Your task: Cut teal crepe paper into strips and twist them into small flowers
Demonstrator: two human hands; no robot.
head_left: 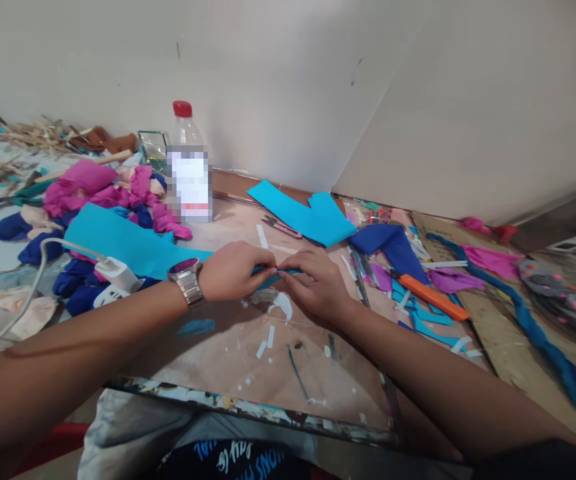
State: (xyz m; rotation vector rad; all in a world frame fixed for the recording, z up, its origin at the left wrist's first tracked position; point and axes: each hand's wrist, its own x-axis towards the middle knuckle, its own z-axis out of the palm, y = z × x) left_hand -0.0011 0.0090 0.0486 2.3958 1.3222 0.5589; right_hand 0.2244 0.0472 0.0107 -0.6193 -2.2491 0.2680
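Note:
Over the middle of the board (338, 373), both hands meet at a narrow blue strip (263, 279), perhaps of fabric or paper. My left hand (235, 270), with a wristwatch above it, pinches the strip's near part between thumb and fingers. Close beside it, my right hand (315, 283) grips the other part with its fingertips. Most of the strip is hidden by the fingers. A white smear (282, 307) marks the board just below the hands. Behind them lies a flat bright blue piece (308, 217), with small pink-handled snips (283, 227) beside it.
At the left, blue sheet material (113, 237) lies among crumpled pink and dark blue pieces, near a white charger plug (118, 273). A red-capped bottle (183, 133) stands by the wall. An orange cutter (433, 297) and a long twisted blue strip (533, 327) lie at the right.

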